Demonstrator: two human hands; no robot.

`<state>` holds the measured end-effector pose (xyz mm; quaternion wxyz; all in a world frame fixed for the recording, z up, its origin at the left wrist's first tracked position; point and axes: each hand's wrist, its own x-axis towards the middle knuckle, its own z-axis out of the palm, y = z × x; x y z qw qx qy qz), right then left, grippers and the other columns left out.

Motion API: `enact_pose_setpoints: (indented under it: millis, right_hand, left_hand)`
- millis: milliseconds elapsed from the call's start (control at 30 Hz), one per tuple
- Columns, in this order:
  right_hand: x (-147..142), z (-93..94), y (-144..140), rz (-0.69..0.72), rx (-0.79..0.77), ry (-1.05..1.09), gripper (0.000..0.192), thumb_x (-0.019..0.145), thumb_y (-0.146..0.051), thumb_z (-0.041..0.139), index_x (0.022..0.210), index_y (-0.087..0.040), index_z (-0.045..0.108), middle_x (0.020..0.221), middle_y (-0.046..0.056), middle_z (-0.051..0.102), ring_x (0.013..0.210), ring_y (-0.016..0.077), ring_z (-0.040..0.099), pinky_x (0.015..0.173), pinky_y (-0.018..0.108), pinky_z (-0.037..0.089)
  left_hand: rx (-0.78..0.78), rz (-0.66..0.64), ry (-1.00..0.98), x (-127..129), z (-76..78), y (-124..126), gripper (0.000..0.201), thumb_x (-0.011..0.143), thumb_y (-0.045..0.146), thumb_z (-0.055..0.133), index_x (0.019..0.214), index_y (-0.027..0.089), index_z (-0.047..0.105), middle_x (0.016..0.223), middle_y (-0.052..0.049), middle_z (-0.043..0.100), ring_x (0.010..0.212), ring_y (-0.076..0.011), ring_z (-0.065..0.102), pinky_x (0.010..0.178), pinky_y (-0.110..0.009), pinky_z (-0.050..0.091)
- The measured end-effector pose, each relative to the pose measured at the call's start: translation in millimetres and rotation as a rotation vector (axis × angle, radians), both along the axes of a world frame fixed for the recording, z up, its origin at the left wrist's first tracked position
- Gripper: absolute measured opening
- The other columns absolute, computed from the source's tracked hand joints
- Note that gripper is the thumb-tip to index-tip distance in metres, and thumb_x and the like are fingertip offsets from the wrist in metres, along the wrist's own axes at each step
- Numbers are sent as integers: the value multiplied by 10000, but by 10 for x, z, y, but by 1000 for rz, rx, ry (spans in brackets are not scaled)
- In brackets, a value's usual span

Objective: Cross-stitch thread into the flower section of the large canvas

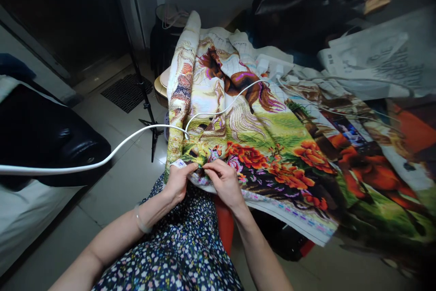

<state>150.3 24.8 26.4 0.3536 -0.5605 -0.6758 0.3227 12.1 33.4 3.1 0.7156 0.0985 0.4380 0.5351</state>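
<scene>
A large cross-stitch cloth [248, 145] printed and stitched with horses and orange flowers spreads across the view, its left part rolled into a long tube [182, 82]. My left hand [177, 182] grips the cloth's near part by the roll, thumb on top. Beside that thumb sits a small white label or packet [179, 163]. My right hand [225, 184] is closed in a pinch just right of the left thumb, against the cloth. What its fingertips hold is too small to make out.
A white cable [129, 139] runs from the left across the cloth, near a white power strip [272, 61]. A black tripod stand [145, 96] rises behind the roll. Dark padded furniture [51, 132] stands left; a black bag [296, 5] and a white printed bag [374, 55] lie at the back right.
</scene>
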Motion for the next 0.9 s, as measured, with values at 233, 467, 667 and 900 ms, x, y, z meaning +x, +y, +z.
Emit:
enact_pose_setpoints:
  millis: [233,467,667,900]
  right_hand:
    - [43,-67,48,30,-36,95,171,826,-172,548,821,-191,717,778,37,646,728,158,600,685,272,482]
    - [20,-82,72,17,-55,135,132,816,-194,580,769,-184,703,760,32,652,721,157,599,689,271,474]
    - [-73,-12,7,-67,-26,11,116,825,-192,559,778,-181,664,780,40,663,717,168,607,692,280,468]
    - [-228,108,-65,-26,71,-243,197,906,-155,425,1004,-169,595,927,81,630,848,200,602,760,302,470]
  left_hand:
    - [0,7,-14,-1,1,8,443,515,162,804,944,126,701,835,-60,732,769,-193,660,805,-334,490]
    - [12,1,-23,-9,-1,6,423,524,173,805,931,126,700,833,-64,731,778,-195,660,801,-332,498]
    - [0,2,-36,17,29,-8,390,516,184,815,884,122,703,832,-62,728,752,-189,652,780,-329,501]
    - [27,-62,-48,12,58,-46,266,550,159,789,797,110,702,808,-56,719,731,-170,634,751,-301,485]
